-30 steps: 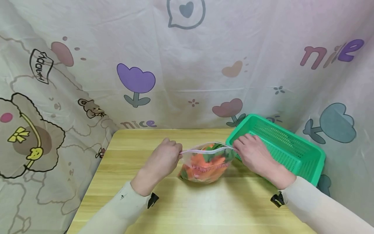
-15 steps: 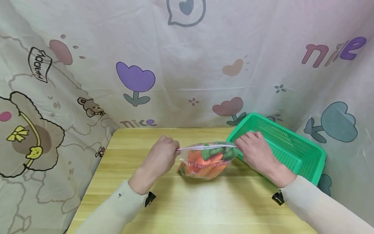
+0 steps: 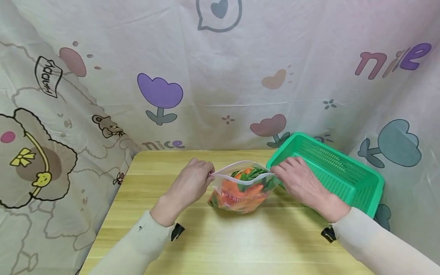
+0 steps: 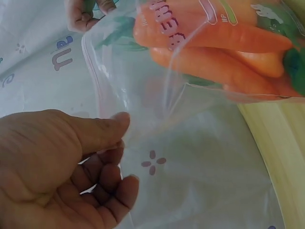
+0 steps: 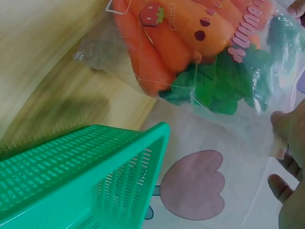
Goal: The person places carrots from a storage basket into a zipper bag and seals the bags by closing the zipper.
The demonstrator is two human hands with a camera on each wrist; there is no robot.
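A clear zip bag [image 3: 220, 187] with pink lettering stands on the table, its mouth spread apart. Inside it lie several orange carrots [image 4: 205, 67] with green leafy tops [image 5: 219, 86]. My left hand [image 3: 187, 187] pinches the left end of the zip edge between thumb and forefinger, plain in the left wrist view. At the other end of the edge, my right hand [image 3: 302, 185] pinches the bag's corner; part of this hand is cut off in the right wrist view.
A green plastic basket [image 3: 374, 191] with slotted walls stands at the right, just beyond my right hand. The wooden table [image 3: 237, 248] reaches back to a printed cloth [image 3: 223, 76]. More cloth hangs at the left and right.
The bag's mouth was nearly closed half a second ago and now gapes wider. My right hand has moved slightly left, nearer to my left hand, which has shifted a little right.
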